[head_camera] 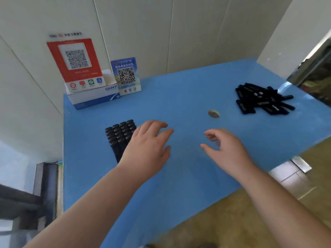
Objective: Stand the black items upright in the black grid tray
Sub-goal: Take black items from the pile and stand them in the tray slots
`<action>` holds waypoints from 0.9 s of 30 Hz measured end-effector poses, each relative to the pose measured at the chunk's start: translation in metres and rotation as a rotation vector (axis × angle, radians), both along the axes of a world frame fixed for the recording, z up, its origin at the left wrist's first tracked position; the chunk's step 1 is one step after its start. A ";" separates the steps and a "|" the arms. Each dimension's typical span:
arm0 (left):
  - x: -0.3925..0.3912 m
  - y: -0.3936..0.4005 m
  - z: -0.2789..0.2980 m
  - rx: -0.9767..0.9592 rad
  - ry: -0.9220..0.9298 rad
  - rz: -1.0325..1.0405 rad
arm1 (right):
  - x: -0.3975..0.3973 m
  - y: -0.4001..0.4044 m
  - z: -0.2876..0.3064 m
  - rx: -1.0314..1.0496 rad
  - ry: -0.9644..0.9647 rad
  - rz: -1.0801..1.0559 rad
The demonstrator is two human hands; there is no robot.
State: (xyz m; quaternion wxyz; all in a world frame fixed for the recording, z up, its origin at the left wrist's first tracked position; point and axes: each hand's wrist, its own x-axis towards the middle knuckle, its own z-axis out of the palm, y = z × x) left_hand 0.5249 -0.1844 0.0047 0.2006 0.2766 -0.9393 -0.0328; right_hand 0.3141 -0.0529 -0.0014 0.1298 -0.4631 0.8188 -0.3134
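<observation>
Both grips are empty: left hand (148, 140) has fingers spread loose over the blue table (179, 97), right hand (225, 147) has fingers lightly curled round nothing. Black grid tray (119, 138) sits just to the left of the left grip, partly behind it, w/ a block of black items standing in it already. Loose pile of black items (263, 101) lies well beyond the right grip, up and to its right, criss-crossed flat. They look like small, stiff, light plastic sticks, prob. smooth, so a thumb-and-finger pinch across the narrow sides near one end should do, leaving the other end free to drop into a cell. Tangled heap, so best to pick off the top or edge first. Small round disc (214, 113) lies between the right grip and the pile.
</observation>
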 end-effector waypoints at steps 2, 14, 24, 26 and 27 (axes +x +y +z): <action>-0.017 0.011 0.000 0.018 -0.080 -0.026 | -0.013 0.023 0.006 0.076 0.125 -0.041; -0.141 0.105 0.005 0.046 -0.209 -0.183 | -0.098 0.151 0.027 0.282 0.270 -0.248; -0.243 0.201 0.005 0.113 -0.201 -0.180 | -0.187 0.244 0.041 0.273 0.304 -0.247; -0.258 0.214 0.005 0.125 -0.199 -0.171 | -0.202 0.253 0.043 0.277 0.322 -0.227; -0.265 0.219 0.006 0.136 -0.195 -0.164 | -0.209 0.256 0.044 0.280 0.329 -0.217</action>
